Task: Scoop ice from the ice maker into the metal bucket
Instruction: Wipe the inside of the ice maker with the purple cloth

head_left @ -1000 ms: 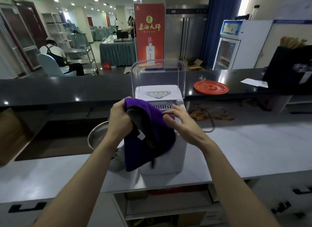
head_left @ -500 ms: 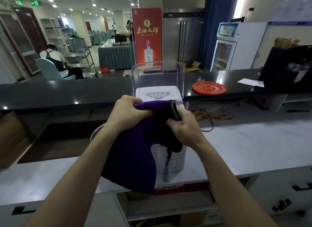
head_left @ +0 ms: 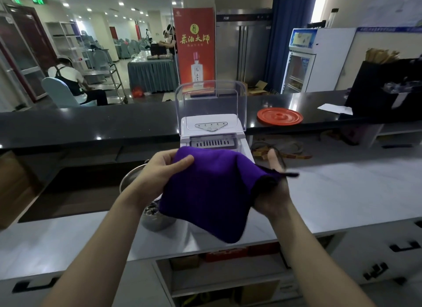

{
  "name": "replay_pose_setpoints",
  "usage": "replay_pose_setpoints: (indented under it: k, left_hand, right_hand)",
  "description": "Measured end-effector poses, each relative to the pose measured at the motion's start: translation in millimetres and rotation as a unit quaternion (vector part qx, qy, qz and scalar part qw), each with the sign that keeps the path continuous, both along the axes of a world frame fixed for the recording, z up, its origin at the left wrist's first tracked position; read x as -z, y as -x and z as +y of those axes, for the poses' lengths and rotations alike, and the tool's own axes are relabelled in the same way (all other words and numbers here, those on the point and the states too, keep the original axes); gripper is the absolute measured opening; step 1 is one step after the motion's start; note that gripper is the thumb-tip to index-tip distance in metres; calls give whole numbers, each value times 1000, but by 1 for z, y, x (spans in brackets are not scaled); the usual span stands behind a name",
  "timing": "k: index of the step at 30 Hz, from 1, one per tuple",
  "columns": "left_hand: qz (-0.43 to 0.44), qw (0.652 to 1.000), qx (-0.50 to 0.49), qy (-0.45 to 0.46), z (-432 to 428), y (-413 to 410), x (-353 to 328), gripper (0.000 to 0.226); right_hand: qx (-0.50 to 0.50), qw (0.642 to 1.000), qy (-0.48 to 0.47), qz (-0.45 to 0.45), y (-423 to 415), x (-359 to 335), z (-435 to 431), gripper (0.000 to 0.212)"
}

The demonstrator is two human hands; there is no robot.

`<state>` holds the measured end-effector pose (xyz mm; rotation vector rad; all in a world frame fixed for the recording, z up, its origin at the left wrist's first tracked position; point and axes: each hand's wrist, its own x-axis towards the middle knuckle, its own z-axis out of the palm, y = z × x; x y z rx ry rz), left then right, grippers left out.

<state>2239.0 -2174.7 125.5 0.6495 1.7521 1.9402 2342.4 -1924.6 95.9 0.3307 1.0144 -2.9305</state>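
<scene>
While the pale counter (head_left: 338,192) carries the ice maker (head_left: 212,126), clear lid raised, a purple cloth (head_left: 210,192) hangs spread before it. The metal bucket (head_left: 131,178) sits just left of the machine, partly behind the cloth. The left hand (head_left: 159,172) pinches the cloth's left edge, thumb on top. The right hand (head_left: 271,199) holds the right corner, fingers hidden underneath.

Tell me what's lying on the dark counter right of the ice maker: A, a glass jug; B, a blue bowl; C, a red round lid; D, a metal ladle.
C: the red round lid lies flat on the dark counter, just right of the ice maker.
</scene>
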Motion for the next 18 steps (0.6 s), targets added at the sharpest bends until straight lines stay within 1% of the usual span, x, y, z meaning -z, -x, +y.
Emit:
replay_pose_setpoints:
  k: [1, 3, 4, 5, 6, 7, 8, 9, 10, 11, 12, 13, 15, 17, 18]
  left_hand:
    - [11, 999, -47, -11, 3, 1, 1, 38]
    - [29, 992, -118, -31, 3, 7, 2, 39]
    - [32, 990, -132, -47, 2, 9, 2, 38]
    - [31, 989, -128, -65, 0, 10, 2, 38]
    - [32, 990, -110, -80, -2, 10, 0, 38]
    - [40, 991, -93, -84, -4, 11, -1, 38]
    - [57, 992, -88, -75, -5, 12, -2, 39]
    - [81, 990, -99, -60, -5, 14, -2, 39]
    - [109, 985, -123, -44, -4, 16, -2, 38]
    - [138, 977, -156, -30, -2, 19, -1, 37]
    - [166, 967, -192, -19, -1, 23, 0, 34]
    - [188, 958, -218, -11, -1, 26, 0, 30]
    - [203, 954, -222, -19, -1, 30, 1, 24]
    - [187, 962, -194, -47, 4, 26, 1, 26]
    - [178, 964, -187, -62, 8, 23, 1, 29]
  right_hand:
    - [-2, 1000, -1, -3, 0, 8, -3, 88]
    - [-50, 998, 27, 23, -5, 17, -5, 102]
    - [-68, 994, 66, 49, -8, 14, -5, 106]
    - [-50, 993, 77, 69, -6, 11, -4, 104]
    - [-18, 995, 50, 90, -7, 6, -4, 92]
    - [23, 995, -26, 94, -4, 2, -2, 73]
    - [49, 987, -110, 109, -1, -1, 0, 58]
    - [71, 973, -183, 123, 3, -4, 2, 65]
    - [94, 958, -239, 131, 5, -7, 4, 83]
    - [113, 943, -280, 139, 7, -11, 5, 97]
    - [134, 923, -331, 146, 8, -13, 6, 99]
    - [160, 893, -394, 149, 10, -14, 7, 92]
    - [216, 817, -511, 160, 14, -14, 12, 63]
    - [272, 731, -601, 175, 19, -16, 14, 35]
    - [303, 689, -634, 178, 23, -16, 15, 26]
